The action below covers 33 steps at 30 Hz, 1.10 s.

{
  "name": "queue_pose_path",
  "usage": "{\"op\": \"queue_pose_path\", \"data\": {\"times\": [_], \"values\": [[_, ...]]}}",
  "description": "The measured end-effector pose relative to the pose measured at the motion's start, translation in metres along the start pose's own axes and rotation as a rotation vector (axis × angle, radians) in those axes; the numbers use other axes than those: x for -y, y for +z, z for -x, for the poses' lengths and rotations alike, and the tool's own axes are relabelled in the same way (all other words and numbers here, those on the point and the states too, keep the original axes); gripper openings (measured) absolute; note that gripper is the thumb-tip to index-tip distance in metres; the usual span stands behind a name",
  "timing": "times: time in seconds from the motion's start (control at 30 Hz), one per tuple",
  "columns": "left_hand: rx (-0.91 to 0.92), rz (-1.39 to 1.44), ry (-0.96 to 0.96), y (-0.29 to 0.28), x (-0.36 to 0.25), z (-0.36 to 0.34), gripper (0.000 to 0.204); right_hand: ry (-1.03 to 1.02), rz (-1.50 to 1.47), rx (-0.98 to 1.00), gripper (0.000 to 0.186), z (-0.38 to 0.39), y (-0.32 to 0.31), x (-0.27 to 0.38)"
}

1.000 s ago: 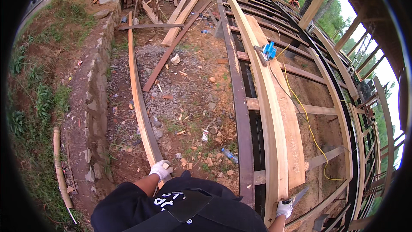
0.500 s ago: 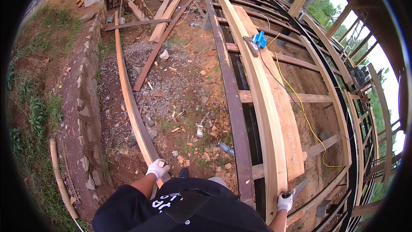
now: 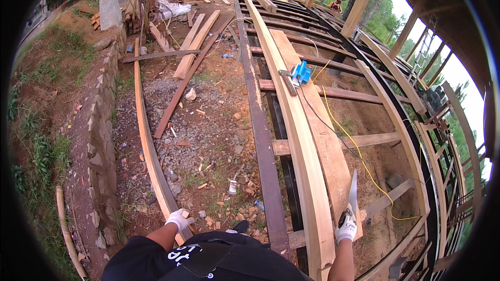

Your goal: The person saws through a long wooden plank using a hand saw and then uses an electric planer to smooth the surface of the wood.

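Observation:
My left hand (image 3: 179, 219), in a white glove, is closed with a small pale wood block (image 3: 185, 213) at its fingers. It is over the near end of a long timber (image 3: 147, 138), but whether it rests on it I cannot tell. In my gloved right hand (image 3: 346, 227) is a handsaw (image 3: 353, 190), its dark handle gripped and its blade pointing up and away. That hand is above the near end of a wide pale board (image 3: 325, 145). Beside this board lies a thick pale beam (image 3: 300, 145).
A blue power tool (image 3: 301, 74) sits on the board, with a clamp (image 3: 288, 82) next to it. A yellow cord (image 3: 338, 125) hangs across the floor joists. Loose planks (image 3: 195, 47) and stones litter the ground at left. Far off, a person (image 3: 336, 5) is among the framing.
My right hand has raised the saw and moved it forward, from beside the beam's near end to over the wide board. My view has tilted up; the left hand keeps the block.

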<state>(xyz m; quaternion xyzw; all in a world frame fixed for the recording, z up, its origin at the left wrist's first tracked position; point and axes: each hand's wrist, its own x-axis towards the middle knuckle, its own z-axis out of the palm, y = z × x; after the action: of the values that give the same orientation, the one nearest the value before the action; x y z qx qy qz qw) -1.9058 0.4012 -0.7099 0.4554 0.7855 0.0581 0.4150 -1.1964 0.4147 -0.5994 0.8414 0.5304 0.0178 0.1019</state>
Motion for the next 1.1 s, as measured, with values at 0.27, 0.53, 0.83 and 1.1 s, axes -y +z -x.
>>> {"op": "queue_pose_path", "data": {"times": [0.27, 0.53, 0.83, 1.1], "values": [[-0.310, 0.240, -0.026, -0.020, -0.058, 0.039, 0.043, 0.082, -0.180, 0.341, 0.052, -0.084, -0.032, 0.056], [-0.666, 0.575, -0.155, 0.009, -0.012, 0.006, 0.034, -0.384, -1.509, 0.346, 0.037, -0.086, -0.044, 0.237], [-0.478, 0.346, -0.153, -0.015, 0.000, -0.023, 0.034, -0.292, -0.853, 0.332, 0.064, -0.085, -0.014, 0.275], [-0.331, 0.361, -0.038, -0.040, 0.021, -0.067, 0.031, -0.347, -1.170, 0.388, 0.046, -0.098, 0.002, 0.265]]}}
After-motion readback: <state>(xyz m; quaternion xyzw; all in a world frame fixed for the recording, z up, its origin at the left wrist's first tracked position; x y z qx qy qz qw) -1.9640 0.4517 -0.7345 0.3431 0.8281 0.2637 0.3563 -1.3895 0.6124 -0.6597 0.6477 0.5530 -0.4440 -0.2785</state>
